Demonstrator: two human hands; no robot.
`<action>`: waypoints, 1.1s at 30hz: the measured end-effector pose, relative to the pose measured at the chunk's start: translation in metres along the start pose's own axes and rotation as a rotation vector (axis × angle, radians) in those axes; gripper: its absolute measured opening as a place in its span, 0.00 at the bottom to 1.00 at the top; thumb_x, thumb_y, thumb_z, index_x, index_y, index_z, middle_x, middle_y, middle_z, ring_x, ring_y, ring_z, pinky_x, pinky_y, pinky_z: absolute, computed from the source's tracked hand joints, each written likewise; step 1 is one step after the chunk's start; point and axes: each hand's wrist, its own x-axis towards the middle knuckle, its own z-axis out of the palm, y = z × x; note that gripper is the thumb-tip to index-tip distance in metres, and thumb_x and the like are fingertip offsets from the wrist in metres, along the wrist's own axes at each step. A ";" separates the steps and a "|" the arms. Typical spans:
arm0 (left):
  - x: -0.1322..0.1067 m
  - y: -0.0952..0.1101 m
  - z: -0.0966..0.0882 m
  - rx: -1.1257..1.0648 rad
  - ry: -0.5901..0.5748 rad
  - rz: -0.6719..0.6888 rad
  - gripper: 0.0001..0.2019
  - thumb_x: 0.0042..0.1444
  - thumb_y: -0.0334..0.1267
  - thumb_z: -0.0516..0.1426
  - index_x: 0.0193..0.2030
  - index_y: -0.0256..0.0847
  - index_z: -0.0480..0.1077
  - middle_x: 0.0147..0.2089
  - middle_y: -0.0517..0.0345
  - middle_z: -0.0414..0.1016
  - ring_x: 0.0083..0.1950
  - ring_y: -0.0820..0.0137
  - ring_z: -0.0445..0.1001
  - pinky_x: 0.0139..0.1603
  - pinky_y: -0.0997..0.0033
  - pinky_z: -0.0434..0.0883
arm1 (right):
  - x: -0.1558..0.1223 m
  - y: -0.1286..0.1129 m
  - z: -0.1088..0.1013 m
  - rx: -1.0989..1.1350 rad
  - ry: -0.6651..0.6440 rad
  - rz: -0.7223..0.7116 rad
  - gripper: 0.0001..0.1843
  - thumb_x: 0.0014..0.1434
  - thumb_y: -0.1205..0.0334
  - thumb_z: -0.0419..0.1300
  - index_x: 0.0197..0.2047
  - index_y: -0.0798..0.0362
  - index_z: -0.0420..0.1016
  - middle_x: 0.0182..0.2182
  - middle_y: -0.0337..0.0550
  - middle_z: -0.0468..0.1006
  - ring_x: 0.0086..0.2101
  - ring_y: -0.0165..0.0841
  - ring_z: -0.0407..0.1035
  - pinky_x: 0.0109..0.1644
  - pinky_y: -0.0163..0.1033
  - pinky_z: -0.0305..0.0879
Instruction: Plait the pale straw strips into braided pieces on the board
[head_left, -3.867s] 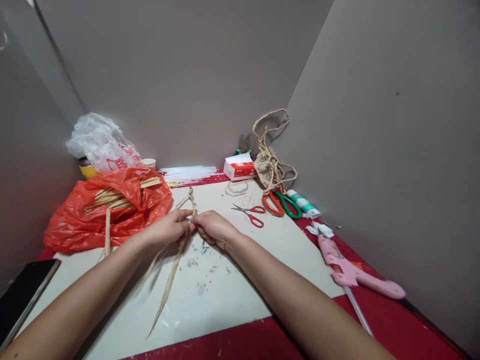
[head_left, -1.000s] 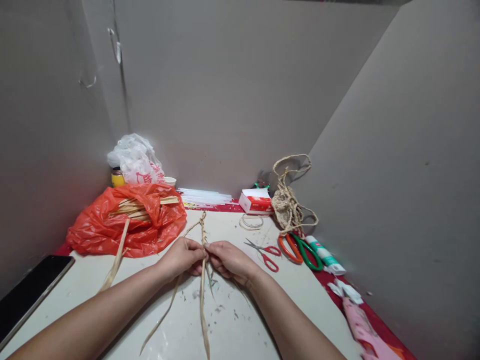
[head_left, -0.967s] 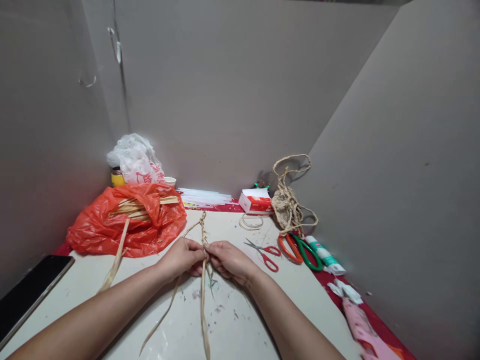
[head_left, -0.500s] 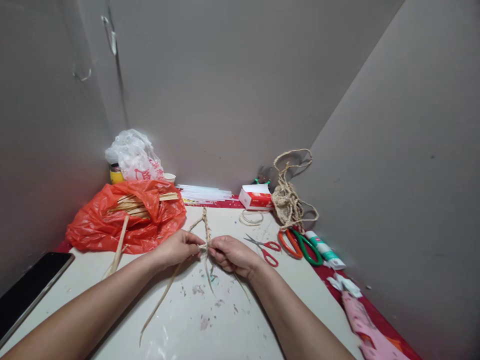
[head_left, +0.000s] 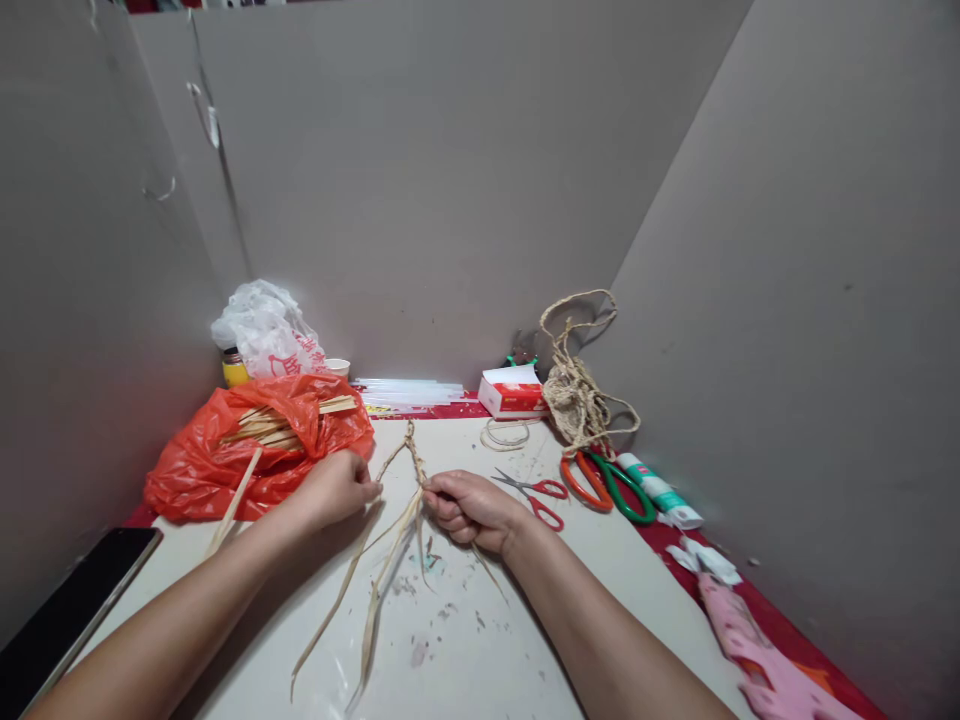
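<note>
A thin braided cord (head_left: 418,462) of dry, straw-coloured fibre lies on the white tabletop, forked near its top. My right hand (head_left: 471,510) is closed in a pinch on its right branch. From that grip, long loose fibre strips (head_left: 375,600) trail toward the front. My left hand (head_left: 341,492) is closed beside the left branch (head_left: 391,458), its fingertips at the edge of that strand. Whether anything lies between those fingertips is hidden. Small scissors (head_left: 531,490) with red handles rest beyond my right hand.
An orange plastic bag (head_left: 187,470) with flat fibre strips stands at left, near a phone (head_left: 82,610). Along the back are white sticks (head_left: 412,392), a red-and-white box (head_left: 514,395) and coiled rope (head_left: 574,405). Larger shears (head_left: 624,490) and a tube (head_left: 660,490) lie at right.
My left hand has moved left and let go of the fibre strip at the braid. That strip now hangs down toward the front. My right hand keeps its pinch. The view has tilted slightly.
</note>
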 end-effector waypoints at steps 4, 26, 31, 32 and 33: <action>-0.004 -0.002 0.011 0.123 0.009 0.021 0.02 0.41 0.33 0.56 0.23 0.38 0.70 0.23 0.59 0.71 0.26 0.74 0.65 0.27 0.75 0.56 | 0.001 0.001 0.001 -0.057 0.034 0.009 0.09 0.52 0.65 0.50 0.21 0.55 0.59 0.12 0.27 0.50 0.12 0.19 0.36 0.13 0.25 0.31; -0.007 0.030 0.026 -0.869 -0.203 -0.188 0.07 0.39 0.36 0.59 0.21 0.36 0.65 0.12 0.68 0.58 0.13 0.82 0.53 0.14 0.80 0.54 | 0.008 0.009 0.006 -0.124 0.101 -0.069 0.09 0.54 0.59 0.55 0.27 0.54 0.63 0.11 0.26 0.52 0.11 0.19 0.40 0.12 0.26 0.33; -0.007 0.030 0.027 -0.803 -0.187 -0.195 0.07 0.40 0.34 0.58 0.18 0.37 0.63 0.12 0.68 0.58 0.13 0.81 0.53 0.14 0.79 0.55 | 0.006 0.010 0.010 -0.196 0.121 -0.083 0.12 0.54 0.55 0.56 0.27 0.54 0.64 0.10 0.25 0.54 0.10 0.19 0.40 0.11 0.26 0.35; -0.007 0.030 0.028 -0.788 -0.180 -0.194 0.07 0.40 0.33 0.58 0.18 0.38 0.62 0.12 0.68 0.59 0.13 0.81 0.54 0.14 0.79 0.55 | 0.006 0.010 0.010 -0.209 0.124 -0.086 0.12 0.54 0.55 0.56 0.26 0.54 0.64 0.10 0.26 0.54 0.10 0.19 0.41 0.11 0.26 0.36; -0.007 0.030 0.028 -0.780 -0.174 -0.193 0.07 0.40 0.33 0.58 0.18 0.38 0.62 0.12 0.68 0.59 0.13 0.81 0.54 0.14 0.79 0.55 | 0.007 0.011 0.011 -0.222 0.129 -0.090 0.13 0.54 0.55 0.56 0.25 0.54 0.63 0.10 0.26 0.54 0.10 0.19 0.41 0.11 0.27 0.36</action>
